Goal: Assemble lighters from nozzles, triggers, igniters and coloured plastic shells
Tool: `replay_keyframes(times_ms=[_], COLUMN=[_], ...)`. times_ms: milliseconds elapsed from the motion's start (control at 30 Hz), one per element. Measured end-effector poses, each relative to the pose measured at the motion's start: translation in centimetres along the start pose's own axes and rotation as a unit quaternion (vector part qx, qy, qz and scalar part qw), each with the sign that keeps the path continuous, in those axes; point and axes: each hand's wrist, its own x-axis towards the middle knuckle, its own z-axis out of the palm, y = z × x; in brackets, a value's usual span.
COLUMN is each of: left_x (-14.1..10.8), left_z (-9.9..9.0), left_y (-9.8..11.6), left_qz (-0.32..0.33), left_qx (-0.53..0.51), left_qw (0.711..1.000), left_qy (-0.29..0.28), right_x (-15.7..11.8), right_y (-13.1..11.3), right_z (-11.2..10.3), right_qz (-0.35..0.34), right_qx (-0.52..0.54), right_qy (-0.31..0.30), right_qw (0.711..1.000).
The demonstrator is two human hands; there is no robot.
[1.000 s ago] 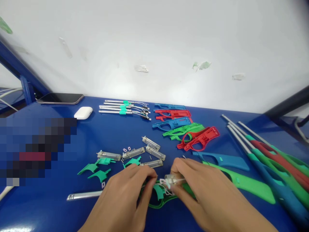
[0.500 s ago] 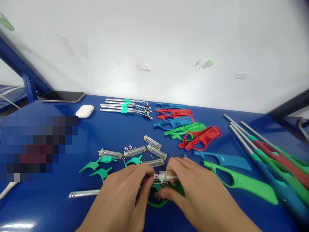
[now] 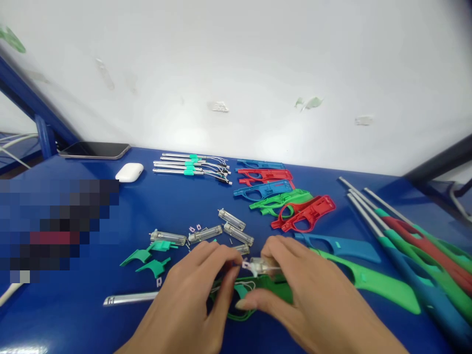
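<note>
My right hand (image 3: 295,280) grips a clear fuel tank (image 3: 264,266) of a lighter, its valve end pointing left. At that end sits a small pale pink clip (image 3: 246,264), pinched at the fingertips of my left hand (image 3: 206,280). Beneath both hands lies a green lighter handle half (image 3: 282,290) with thin white wires in it, partly covered by my fingers. From its left side sticks out a metal lighter tube (image 3: 129,298). Several more clear fuel tanks (image 3: 168,238) lie just beyond my hands, one partly hidden.
Green trigger pieces (image 3: 153,267) and small pink clips (image 3: 159,282) lie left. Tubes with wires (image 3: 179,171) and coloured handle halves (image 3: 313,214) lie behind. Long lighters (image 3: 409,265) line the right. A phone (image 3: 95,150) and a white case (image 3: 129,172) are back left.
My hands have shifted slightly right, with the fuel tank and clip between them. A loose pink clip beside my left hand has come into sight. The camera view has moved a little.
</note>
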Motion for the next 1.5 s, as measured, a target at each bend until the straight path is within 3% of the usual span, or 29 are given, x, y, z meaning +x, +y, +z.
replay_keyframes(times_ms=[133, 267, 533, 1100, 1500], left_x=[0.1, 0.1, 0.1, 0.0, 0.1], left_z=[0.5, 0.7, 0.7, 0.8, 0.7], left_y=[0.0, -0.2, -0.3, -0.2, -0.1], left_qz=[0.008, 0.018, 0.033, 0.043, 0.039], left_qx=[-0.011, -0.023, -0.041, -0.023, -0.017], left_qw=[1.0, 1.0, 0.998, 0.998, 0.999], left_qy=[-0.003, 0.005, 0.015, 0.03, 0.033], right_x=[-0.3, -0.5, -0.6, -0.6, -0.1], right_y=[0.8, 1.5, 2.2, 2.2, 1.9], right_z=[-1.6, -2.1, -1.0, -1.0, -1.4], right_qz=[0.013, -0.003, -0.004, 0.016, -0.035], right_qx=[-0.015, -0.014, 0.037, 0.034, -0.029], right_qy=[0.034, -0.005, -0.09, -0.08, -0.008], right_qw=[0.999, 1.0, 0.995, 0.996, 0.999])
